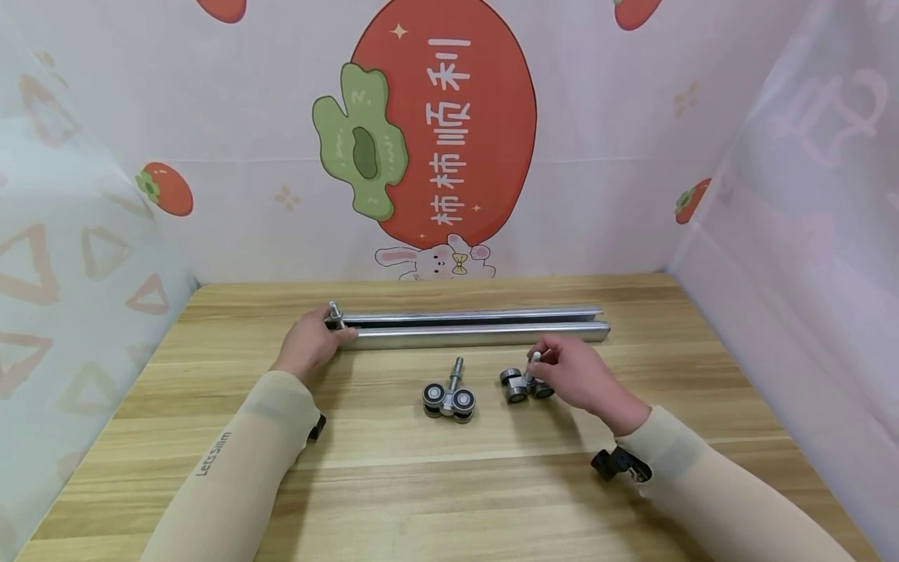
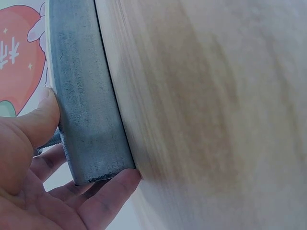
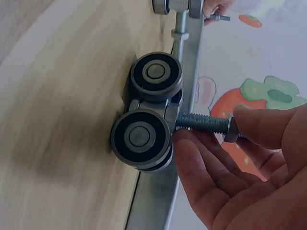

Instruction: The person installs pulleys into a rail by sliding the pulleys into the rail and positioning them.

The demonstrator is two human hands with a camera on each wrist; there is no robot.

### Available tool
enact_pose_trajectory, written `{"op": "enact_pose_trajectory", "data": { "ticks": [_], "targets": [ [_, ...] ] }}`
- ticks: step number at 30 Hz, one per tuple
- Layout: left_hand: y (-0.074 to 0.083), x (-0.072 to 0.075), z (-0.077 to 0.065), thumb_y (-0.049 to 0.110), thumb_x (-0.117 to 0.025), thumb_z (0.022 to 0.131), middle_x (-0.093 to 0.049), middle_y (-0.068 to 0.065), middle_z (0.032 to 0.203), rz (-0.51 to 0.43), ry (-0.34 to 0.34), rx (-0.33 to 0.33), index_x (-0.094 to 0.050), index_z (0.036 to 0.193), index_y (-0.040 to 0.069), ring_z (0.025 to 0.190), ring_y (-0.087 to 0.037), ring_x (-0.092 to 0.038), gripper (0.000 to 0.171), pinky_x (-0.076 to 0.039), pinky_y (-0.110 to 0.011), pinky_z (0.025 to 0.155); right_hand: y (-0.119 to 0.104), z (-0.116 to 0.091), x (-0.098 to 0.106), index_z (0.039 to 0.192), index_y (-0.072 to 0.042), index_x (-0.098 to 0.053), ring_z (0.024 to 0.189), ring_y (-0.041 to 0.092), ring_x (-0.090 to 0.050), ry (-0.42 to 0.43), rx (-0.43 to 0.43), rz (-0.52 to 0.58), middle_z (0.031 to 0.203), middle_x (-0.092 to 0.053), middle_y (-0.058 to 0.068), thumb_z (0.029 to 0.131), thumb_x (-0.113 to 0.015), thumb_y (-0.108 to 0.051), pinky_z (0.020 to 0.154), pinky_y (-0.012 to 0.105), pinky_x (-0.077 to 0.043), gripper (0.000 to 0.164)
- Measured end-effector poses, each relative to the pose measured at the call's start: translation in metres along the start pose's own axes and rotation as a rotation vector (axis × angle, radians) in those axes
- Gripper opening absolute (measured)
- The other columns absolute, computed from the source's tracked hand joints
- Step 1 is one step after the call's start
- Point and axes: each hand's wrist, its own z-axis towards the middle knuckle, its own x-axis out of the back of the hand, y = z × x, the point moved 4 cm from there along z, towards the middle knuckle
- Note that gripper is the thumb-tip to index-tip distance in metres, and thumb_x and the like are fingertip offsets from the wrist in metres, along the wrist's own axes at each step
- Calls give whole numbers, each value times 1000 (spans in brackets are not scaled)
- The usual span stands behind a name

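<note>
My left hand [image 1: 309,343] grips the left end of a silver metal rail [image 1: 485,336], which lies across the back of the table with its slot upward. In the left wrist view, the thumb is on one side of the rail [image 2: 86,91] and fingers are at its end. A threaded bolt [image 1: 335,314] stands up at that end; what lies below it is hidden. My right hand [image 1: 583,378] pinches the upright threaded bolt [image 3: 204,122] of a roller trolley [image 1: 517,385] with black-and-silver wheels. Its wheels look to be on or just above the tabletop; I cannot tell which.
A second roller trolley [image 1: 448,400] lies on the wooden table [image 1: 421,484] between the hands, its bolt pointing toward the rail. Printed cloth walls [image 1: 597,156] stand behind the table and on both sides.
</note>
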Motion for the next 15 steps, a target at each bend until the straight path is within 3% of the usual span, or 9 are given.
{"op": "enact_pose_trajectory", "data": {
  "ticks": [8,15],
  "targets": [
    [0,-1,2,41,-63,98,-53,-26,133,3,-5,5,-47,136,2,123,-43,-47,57,-34,-59,105,14,-1,15,95,-14,-68,86,22,-63,29,4,-53,94,-69,3,94,-71,-17,66,37,-49,4],
    [-2,-1,2,40,-64,98,-55,-23,124,-1,0,9,-51,123,4,114,-40,-49,46,-37,-58,102,32,-3,32,100,-10,-67,89,24,-64,20,-13,-41,99,-69,7,95,-69,-16,66,37,-50,8]
  ]
}}
